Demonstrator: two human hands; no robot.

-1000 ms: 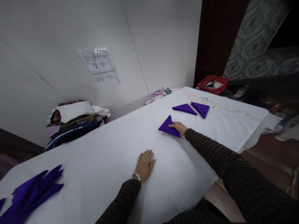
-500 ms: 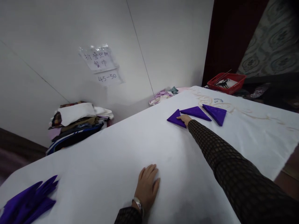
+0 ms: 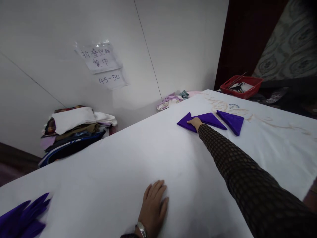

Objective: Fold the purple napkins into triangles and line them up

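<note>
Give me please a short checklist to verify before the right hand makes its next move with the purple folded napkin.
1. Right hand rests on the nearest napkin: ok.
2. Its grip is closed on that napkin: cannot tell, the fingers are too small to read.
3. Nearest napkin is clear of the middle napkin: not ok, they meet at the hand.
4. Far napkin lies apart from the middle one: ok, a narrow gap shows.
5. Left hand lies flat and open on the white cloth: ok.

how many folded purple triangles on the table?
3, in a row at the far end: leftmost triangle under the right hand, middle triangle beside it, rightmost triangle apart. The loose purple pile at lower left could hide more.
</note>
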